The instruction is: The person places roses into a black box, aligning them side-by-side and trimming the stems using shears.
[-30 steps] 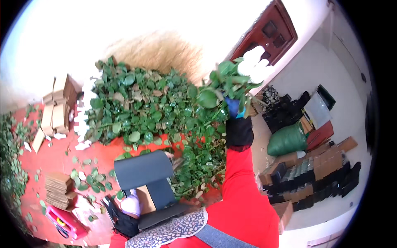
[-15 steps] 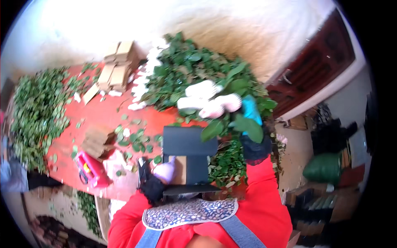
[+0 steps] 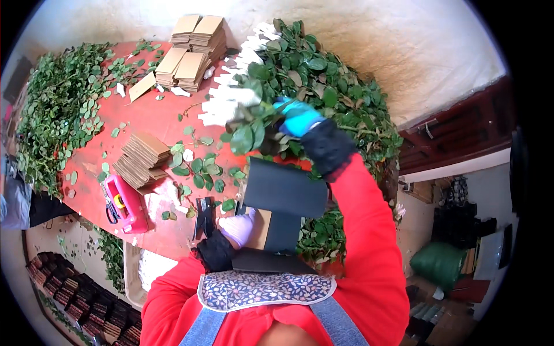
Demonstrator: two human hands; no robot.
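My right hand [image 3: 299,117], in a bright blue glove with a black cuff, is closed round leafy green flower stems [image 3: 254,130]. Their white-sleeved heads [image 3: 226,104] point left, at the end of a row of similar white-covered heads [image 3: 249,56]. My left hand [image 3: 236,228], in a lilac glove with a black cuff, lies low at the left side of a black folding stand [image 3: 285,187]. A strip of brown cardboard [image 3: 261,229] shows beside it on the stand. The left fingers are mostly hidden, so their grip is unclear.
Stacked brown cardboard pieces [image 3: 190,69] stand at the back of the red table [image 3: 147,124], with another stack [image 3: 141,158] nearer. A pink tape dispenser [image 3: 126,205] and scissors [image 3: 109,210] lie at left. Leafy heaps [image 3: 57,115] cover the left end and the back right [image 3: 334,86].
My right hand has swung left with the flower stems, bringing their white-covered heads over to the row. My left hand has stayed by the black stand. The view has shifted a little.
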